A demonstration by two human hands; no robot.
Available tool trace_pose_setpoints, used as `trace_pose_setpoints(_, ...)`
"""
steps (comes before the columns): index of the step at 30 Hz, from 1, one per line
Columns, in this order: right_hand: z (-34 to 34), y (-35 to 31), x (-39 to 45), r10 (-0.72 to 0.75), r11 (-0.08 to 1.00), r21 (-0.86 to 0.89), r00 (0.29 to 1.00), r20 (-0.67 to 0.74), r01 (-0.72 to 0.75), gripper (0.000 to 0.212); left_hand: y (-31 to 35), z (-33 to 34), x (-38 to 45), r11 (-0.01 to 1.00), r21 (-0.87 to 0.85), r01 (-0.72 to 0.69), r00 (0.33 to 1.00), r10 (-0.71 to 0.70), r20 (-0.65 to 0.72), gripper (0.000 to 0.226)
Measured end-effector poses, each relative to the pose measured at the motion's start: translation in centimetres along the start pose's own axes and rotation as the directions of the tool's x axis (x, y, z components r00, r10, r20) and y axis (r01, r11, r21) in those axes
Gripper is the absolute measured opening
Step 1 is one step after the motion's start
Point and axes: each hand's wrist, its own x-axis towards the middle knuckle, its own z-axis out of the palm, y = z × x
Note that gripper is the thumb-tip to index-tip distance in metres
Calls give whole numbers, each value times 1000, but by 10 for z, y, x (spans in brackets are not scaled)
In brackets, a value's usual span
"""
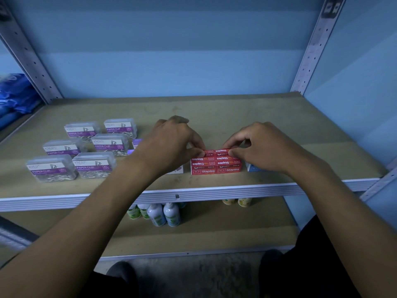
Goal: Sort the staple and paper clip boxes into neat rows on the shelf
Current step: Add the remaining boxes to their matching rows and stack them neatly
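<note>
Several red staple boxes (pixel 216 163) sit packed in a tight block near the shelf's front edge. My left hand (pixel 171 143) pinches the left end of the rearmost red boxes with thumb and fingers. My right hand (pixel 262 145) pinches their right end. Several clear paper clip boxes (pixel 92 166) with purple labels stand in two columns on the left of the shelf. A white box (pixel 177 169) peeks out under my left wrist, and a blue box (pixel 252 167) shows under my right hand. Small purple boxes (pixel 136 144) lie partly hidden behind my left hand.
The brown shelf board (pixel 214 112) has a white metal front rail (pixel 193 192). Perforated uprights (pixel 311 46) stand at the back corners. Bottles (pixel 165 214) stand on the lower shelf. Blue plastic packs (pixel 15 93) lie on the neighbouring shelf at far left.
</note>
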Motion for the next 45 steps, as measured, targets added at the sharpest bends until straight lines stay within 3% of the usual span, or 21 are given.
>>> trace_pose_setpoints(11,-2,-1,-1,-21,998,-66,998,57,24,22,-3,-1,0,996,-92,12,996,-4,87,22)
trace_pose_setpoints(18,-2,-5,-5,-2,977,-214,998,63,16,57,-1,0,-1,994,-104,41,994,-30,104,54)
trace_pose_setpoints(22,-1,-6,-3,9,969,-246,1000,26,-3,53,3,-1,-1,1000,-26,9,995,-6,96,47)
trace_pose_setpoints(34,1,-9,0,-6,962,-272,999,43,17,55,5,2,-3,999,-31,-10,999,12,41,44)
trace_pose_setpoints(37,-1,-9,1,-27,972,-231,998,54,39,58,0,1,-5,998,-62,-8,1000,9,22,51)
trace_pose_setpoints(40,-6,-10,2,-40,997,-64,999,15,41,71,-15,-9,-11,993,-114,18,997,-25,-66,59)
trace_pose_setpoints(42,-7,-12,5,-68,998,-10,997,-45,67,70,-31,-17,-18,993,-108,40,988,-55,-143,46)
trace_pose_setpoints(45,0,-20,14,-107,994,-19,989,-103,106,51,-55,-28,-33,995,-33,94,981,-98,-170,29)
